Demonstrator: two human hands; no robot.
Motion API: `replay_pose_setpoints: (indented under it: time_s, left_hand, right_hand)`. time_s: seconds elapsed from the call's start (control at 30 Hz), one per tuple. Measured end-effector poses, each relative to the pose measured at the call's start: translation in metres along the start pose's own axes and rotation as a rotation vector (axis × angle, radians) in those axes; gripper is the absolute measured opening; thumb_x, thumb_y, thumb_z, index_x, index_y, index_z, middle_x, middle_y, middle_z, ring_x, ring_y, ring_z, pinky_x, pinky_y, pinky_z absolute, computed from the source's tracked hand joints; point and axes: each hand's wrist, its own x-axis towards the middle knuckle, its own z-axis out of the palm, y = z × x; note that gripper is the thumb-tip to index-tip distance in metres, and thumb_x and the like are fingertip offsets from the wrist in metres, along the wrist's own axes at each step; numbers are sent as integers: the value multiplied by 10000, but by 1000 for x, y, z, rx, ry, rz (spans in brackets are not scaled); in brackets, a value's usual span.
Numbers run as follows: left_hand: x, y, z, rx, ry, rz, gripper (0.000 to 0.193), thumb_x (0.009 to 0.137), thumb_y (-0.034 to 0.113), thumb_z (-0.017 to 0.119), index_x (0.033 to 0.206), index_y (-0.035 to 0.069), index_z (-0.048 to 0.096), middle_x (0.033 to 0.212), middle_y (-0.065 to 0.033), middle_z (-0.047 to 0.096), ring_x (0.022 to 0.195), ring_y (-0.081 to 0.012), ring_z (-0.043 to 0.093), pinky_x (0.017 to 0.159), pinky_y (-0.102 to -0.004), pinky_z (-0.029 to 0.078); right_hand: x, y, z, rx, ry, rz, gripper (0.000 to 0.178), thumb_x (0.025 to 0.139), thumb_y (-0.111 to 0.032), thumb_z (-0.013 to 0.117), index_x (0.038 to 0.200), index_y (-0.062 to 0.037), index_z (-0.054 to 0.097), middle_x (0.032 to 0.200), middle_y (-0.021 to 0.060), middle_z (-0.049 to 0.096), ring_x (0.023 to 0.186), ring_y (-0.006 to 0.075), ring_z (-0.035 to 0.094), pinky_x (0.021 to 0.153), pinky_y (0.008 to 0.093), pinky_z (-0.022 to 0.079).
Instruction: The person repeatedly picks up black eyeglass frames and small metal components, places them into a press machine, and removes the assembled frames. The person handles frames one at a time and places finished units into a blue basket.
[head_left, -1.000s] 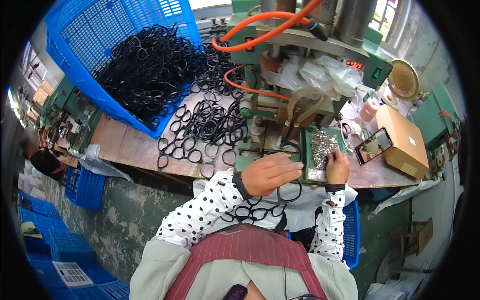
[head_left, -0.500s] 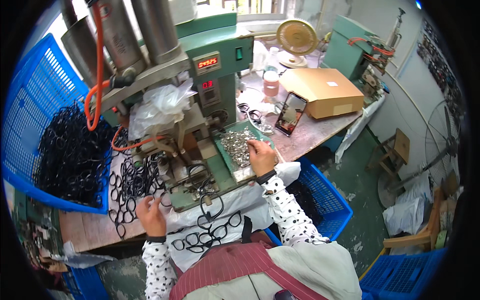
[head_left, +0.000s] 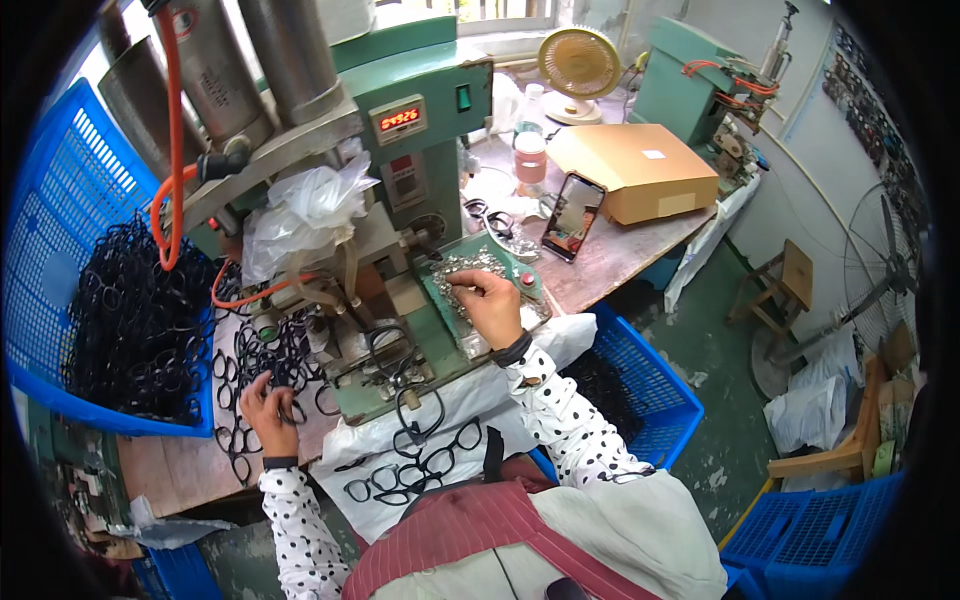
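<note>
The left hand (head_left: 268, 415) is held half-curled over the black frames (head_left: 275, 345) strewn on the counter (head_left: 180, 460), but whether one is gripped cannot be told. The right hand (head_left: 487, 308) is lowered to the small metal parts (head_left: 480, 262) in the green tray (head_left: 443, 311), its fingertips nearly closed, any pinched piece being hidden. Another frame (head_left: 401, 383) is lodged at the press (head_left: 445, 125).

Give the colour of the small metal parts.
The metal parts are silver, clearest in the head view.
</note>
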Motion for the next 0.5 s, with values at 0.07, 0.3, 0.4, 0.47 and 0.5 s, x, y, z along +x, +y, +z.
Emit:
replay_pose_setpoints:
  time_s: [0.07,0.3,0.4,0.47,0.5]
  left_hand:
    - [18,4,-3,-152,38,-88,77,861,86,584,869,54,654,1022,-110,644,1000,-286,547,905,-381,387]
    - [51,71,-7,-707,141,-642,308,1020,258,460,964,-23,573,708,-58,600,640,-140,533,606,-289,433]
    - [54,91,-4,-714,238,-484,240,1014,205,472,921,3,561,773,-57,602,673,-138,537,621,-274,432]
    - [52,105,-9,-670,249,-317,167,985,146,509,991,-4,584,873,-100,610,754,-188,570,692,-290,453]
    - [52,110,-11,-629,262,-186,151,966,115,533,1032,-7,595,926,-125,611,804,-224,587,737,-303,463]
  right_hand:
    - [-2,-22,5,134,-59,23,174,777,-31,655,930,-57,735,841,92,705,703,155,673,642,263,512]
    - [-24,-84,23,253,-246,67,317,730,-43,736,1030,-12,639,796,-6,673,590,11,414,539,191,317]
    - [-28,-90,31,177,-266,86,381,719,-77,747,1061,-32,586,808,30,705,548,32,406,518,205,336]
    - [-28,-89,36,129,-258,64,400,713,-101,753,1067,-38,577,783,42,709,526,38,405,502,214,350]
    - [-27,-87,36,147,-270,76,403,714,-101,752,1070,-37,574,785,42,708,526,39,407,501,215,351]
